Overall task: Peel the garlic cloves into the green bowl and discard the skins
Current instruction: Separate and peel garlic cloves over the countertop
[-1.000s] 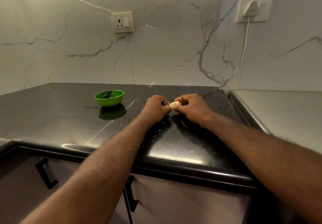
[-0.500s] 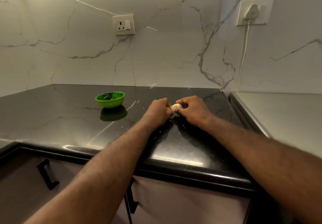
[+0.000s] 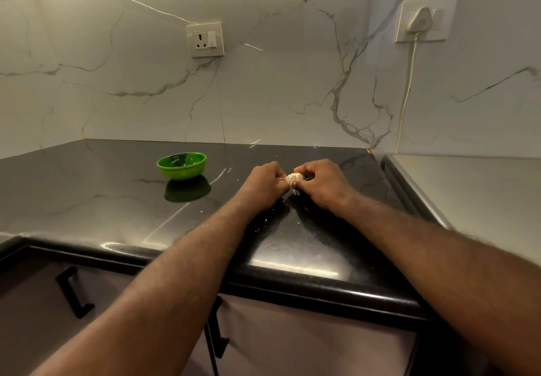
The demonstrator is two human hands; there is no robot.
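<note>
A pale garlic bulb [image 3: 293, 177] sits between both hands just above the black countertop [image 3: 102, 200]. My right hand [image 3: 320, 184] grips it with curled fingers and thumb. My left hand [image 3: 265, 184] pinches at the bulb's left side with curled fingers. A bit of white skin hangs below the garlic. The green bowl [image 3: 182, 165] stands on the counter to the left of my hands, apart from them; its inside is dark and I cannot tell what it holds.
Small white skin flecks lie on the counter beneath my wrists. A marble wall with a socket [image 3: 205, 39] and a plugged-in white cable [image 3: 408, 89] rises behind. A steel surface [image 3: 468, 194] adjoins at right. Cabinet handles [image 3: 73, 293] sit below the counter edge.
Both hands stay on the garlic with small finger shifts. A shred of skin now hangs below the bulb. The view has dropped slightly.
</note>
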